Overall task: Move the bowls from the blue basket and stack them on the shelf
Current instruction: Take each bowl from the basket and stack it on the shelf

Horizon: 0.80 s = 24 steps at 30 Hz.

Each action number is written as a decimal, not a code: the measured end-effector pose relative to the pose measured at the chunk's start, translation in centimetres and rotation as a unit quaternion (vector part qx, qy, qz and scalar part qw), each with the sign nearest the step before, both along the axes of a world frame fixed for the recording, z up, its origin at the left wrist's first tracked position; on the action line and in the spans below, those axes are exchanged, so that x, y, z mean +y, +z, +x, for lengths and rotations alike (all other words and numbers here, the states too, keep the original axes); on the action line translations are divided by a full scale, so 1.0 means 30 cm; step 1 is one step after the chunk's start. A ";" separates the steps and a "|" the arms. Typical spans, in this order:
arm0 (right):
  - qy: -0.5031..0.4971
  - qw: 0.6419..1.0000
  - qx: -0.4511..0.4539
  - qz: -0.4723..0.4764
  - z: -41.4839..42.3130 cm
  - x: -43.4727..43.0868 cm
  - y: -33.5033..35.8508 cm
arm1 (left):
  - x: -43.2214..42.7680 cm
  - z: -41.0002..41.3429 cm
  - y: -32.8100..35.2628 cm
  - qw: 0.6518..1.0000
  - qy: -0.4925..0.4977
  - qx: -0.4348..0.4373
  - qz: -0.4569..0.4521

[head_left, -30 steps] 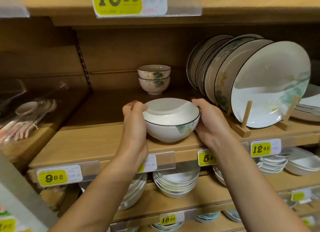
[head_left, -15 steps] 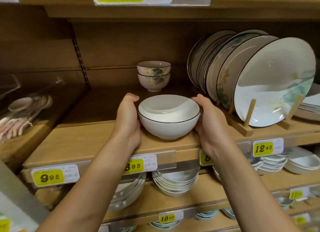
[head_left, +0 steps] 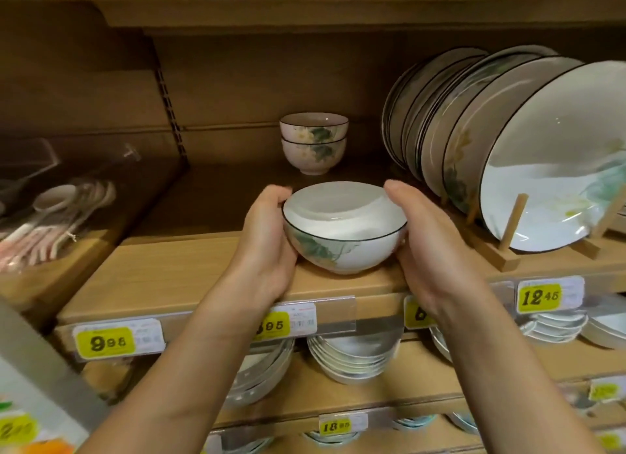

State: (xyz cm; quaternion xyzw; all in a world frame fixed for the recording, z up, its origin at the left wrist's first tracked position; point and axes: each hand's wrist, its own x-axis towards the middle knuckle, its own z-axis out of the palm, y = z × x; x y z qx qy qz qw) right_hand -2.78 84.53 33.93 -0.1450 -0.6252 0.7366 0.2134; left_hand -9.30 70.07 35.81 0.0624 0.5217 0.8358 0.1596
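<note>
A white bowl (head_left: 345, 230) with a thin dark rim and a green leaf print stands on the front of the wooden shelf (head_left: 176, 274). My left hand (head_left: 267, 243) cups its left side and my right hand (head_left: 423, 247) cups its right side, fingers curved round the wall. Behind it, near the back panel, two small floral bowls (head_left: 313, 142) sit stacked. The blue basket is out of view.
Several large plates (head_left: 508, 155) lean in a wooden rack (head_left: 491, 247) to the right of the bowl. Spoons (head_left: 50, 213) lie on the left section. Lower shelves hold stacks of dishes (head_left: 352, 358) behind yellow price tags (head_left: 108, 342).
The bowl has been turned on the shelf between both hands, so its green leaf print now faces front-left. Both hands stay around it.
</note>
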 end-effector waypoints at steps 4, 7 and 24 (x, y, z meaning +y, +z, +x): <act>-0.026 0.999 -0.017 -0.018 -0.047 0.003 0.028 | 0.000 0.023 -0.052 0.999 -0.023 0.035 -0.007; -0.008 0.993 -0.021 -0.116 -0.064 0.037 0.040 | -0.048 0.020 -0.055 0.998 -0.024 0.055 -0.019; 0.224 0.973 0.016 -0.044 0.056 0.186 0.024 | -0.162 -0.001 0.008 0.978 -0.153 0.032 -0.137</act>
